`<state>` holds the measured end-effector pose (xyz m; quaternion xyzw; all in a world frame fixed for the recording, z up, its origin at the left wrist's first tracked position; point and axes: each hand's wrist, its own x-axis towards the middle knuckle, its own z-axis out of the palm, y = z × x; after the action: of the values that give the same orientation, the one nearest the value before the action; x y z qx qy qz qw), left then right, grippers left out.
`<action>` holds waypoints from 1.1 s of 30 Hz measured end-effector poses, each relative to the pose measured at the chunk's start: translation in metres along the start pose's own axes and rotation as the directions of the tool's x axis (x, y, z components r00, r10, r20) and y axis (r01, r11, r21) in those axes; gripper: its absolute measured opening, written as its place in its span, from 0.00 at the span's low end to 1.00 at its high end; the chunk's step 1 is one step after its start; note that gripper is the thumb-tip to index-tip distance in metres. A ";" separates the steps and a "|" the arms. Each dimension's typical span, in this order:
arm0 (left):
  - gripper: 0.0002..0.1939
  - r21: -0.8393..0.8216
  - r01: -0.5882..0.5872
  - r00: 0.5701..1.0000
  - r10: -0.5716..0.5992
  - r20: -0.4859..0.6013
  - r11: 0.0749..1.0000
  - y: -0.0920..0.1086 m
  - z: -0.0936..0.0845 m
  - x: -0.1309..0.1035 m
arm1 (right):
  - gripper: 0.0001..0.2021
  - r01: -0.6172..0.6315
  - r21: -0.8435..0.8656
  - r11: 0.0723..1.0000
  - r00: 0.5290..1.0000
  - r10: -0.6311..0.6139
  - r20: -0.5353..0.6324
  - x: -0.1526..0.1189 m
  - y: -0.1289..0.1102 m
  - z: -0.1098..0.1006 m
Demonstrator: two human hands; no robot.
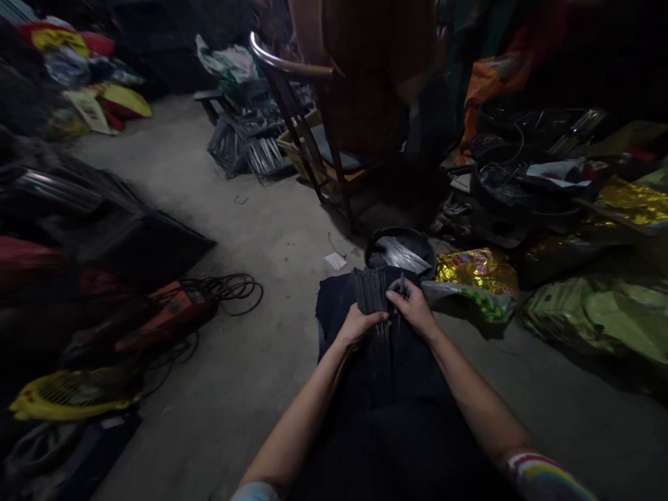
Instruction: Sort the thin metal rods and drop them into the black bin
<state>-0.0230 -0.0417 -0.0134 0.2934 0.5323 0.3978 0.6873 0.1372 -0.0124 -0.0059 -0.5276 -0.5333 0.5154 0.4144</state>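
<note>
A bundle of thin dark metal rods (371,292) stands over my lap, lined up lengthwise. My left hand (360,323) is closed round the bundle, its thumb lying across the front. Beside it on the right, my right hand (410,303) pinches a few similar rods (401,292), a little apart from the bundle. Dark cloth (334,299) covers my lap under both hands. Just beyond my knees, a round black basin (373,247) holds a heap of shiny metal rods (399,254). The lower ends of the held rods fade into the dark cloth.
A chair with a curved metal rail (292,66) stands ahead, with piled metal pieces (261,149) left of it. Gold packaging (472,268) and a pale green sack (600,313) lie right. To the left are a coiled cable (243,292) and a yellow basket (73,396).
</note>
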 end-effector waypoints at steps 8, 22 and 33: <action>0.29 -0.022 -0.050 0.999 0.051 0.017 0.998 -0.005 -0.005 0.004 | 0.15 0.037 -0.042 0.998 0.999 -0.037 0.008 0.005 0.003 0.005; 0.30 0.008 -0.070 0.997 0.070 0.017 0.998 0.003 -0.001 0.000 | 0.13 0.017 0.003 1.000 0.999 -0.017 0.047 0.005 -0.006 0.003; 0.28 0.014 -0.070 0.998 0.070 -0.003 0.997 -0.001 -0.002 0.000 | 0.13 0.016 0.049 0.999 0.999 -0.018 0.031 0.007 -0.011 0.003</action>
<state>-0.0250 -0.0417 -0.0146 0.3159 0.5256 0.4182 0.6701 0.1319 -0.0049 0.0043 -0.5047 -0.5313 0.5328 0.4233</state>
